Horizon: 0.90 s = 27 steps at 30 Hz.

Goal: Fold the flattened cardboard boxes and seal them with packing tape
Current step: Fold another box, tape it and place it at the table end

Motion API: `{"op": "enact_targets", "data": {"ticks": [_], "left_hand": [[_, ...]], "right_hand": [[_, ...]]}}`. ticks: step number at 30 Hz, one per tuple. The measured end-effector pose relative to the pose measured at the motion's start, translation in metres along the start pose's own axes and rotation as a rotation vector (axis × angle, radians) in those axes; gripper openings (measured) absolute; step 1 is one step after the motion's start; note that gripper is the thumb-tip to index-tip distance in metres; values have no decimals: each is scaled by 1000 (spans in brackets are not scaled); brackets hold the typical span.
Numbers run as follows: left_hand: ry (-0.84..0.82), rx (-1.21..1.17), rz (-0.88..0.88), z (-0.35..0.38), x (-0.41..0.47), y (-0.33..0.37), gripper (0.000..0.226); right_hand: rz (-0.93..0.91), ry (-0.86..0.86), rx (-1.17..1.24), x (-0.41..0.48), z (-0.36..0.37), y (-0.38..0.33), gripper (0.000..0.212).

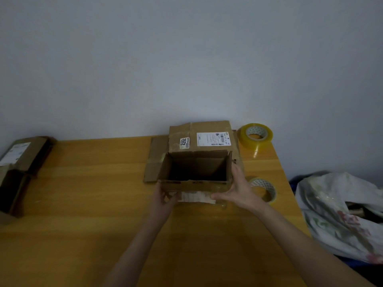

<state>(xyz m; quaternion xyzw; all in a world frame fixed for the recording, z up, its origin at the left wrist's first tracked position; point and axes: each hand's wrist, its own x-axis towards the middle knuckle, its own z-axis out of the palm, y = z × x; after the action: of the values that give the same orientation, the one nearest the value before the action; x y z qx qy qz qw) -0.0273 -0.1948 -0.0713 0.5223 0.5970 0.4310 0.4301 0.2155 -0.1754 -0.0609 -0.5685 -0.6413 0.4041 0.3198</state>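
Observation:
A brown cardboard box [194, 168] stands open-topped at the far middle of the wooden table [93, 193]. Its far flap with white labels stands upright, and its left flap lies flat on the table. My left hand [163, 200] grips the box's near left corner by the front flap. My right hand [238, 187] holds the near right corner, thumb on the right wall, fingers under the front flap. One roll of clear packing tape [256, 135] stands at the far right of the table. A second roll [264, 189] lies just behind my right hand.
Two more brown boxes [22, 156] sit at the table's left edge, one with a white label. A patterned cloth bundle [342, 214] lies off the table's right edge. A plain wall rises right behind the table.

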Motion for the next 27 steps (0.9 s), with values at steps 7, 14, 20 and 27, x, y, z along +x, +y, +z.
{"op": "enact_targets", "data": {"ticks": [7,14,20,27], "left_hand": [[-13,37,215,-9,-4,12,78],[19,112,292,1,-5,17,75],[-6,168,303,2,0,17,69],[62,287,392,-4,6,14,72]], "right_hand": [[-12,45,42,-12,-8,7,125],[-160,214,-148,-27,-7,8,104],[-136,232,-224,-19,-19,6,101],[-134,204,-364,-4,-45,0,95]]}}
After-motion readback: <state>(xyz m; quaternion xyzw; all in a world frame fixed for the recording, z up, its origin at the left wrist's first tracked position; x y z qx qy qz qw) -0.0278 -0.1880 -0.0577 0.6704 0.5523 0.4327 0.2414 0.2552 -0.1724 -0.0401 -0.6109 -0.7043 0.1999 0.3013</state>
